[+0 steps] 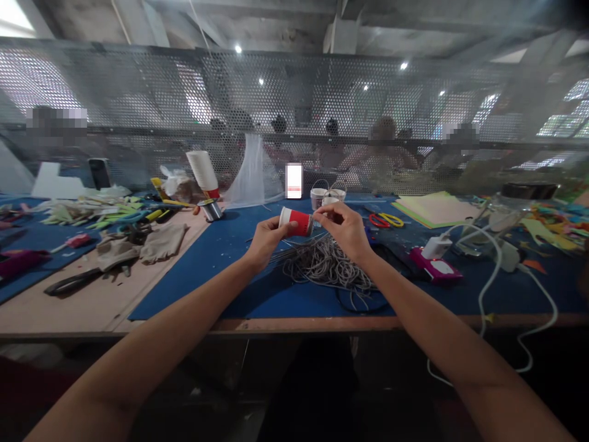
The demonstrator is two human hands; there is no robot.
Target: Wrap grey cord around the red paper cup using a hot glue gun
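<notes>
My left hand (267, 243) is wrapped round a red and white paper cup (300, 221), which lies tilted on its side in the air with its white rim to the left. At the cup's base, my right hand (346, 227) has its fingertips pinched together; whatever is between them is too small to make out. Beneath both hands a tangled heap of grey cord (317, 264) rests on the blue mat (197, 270). Just behind the hands stand two small white cups with loop handles (318, 195), partly hidden by my right hand.
Scissors with red and yellow handles (385, 220) lie right of centre, before coloured paper sheets (435, 209). A magenta power box (435, 267) trails white cables. Leftward are stacked paper cups (201, 170), a wire spool (212, 210) and work gloves (163, 243). Mesh (304, 92) rises behind.
</notes>
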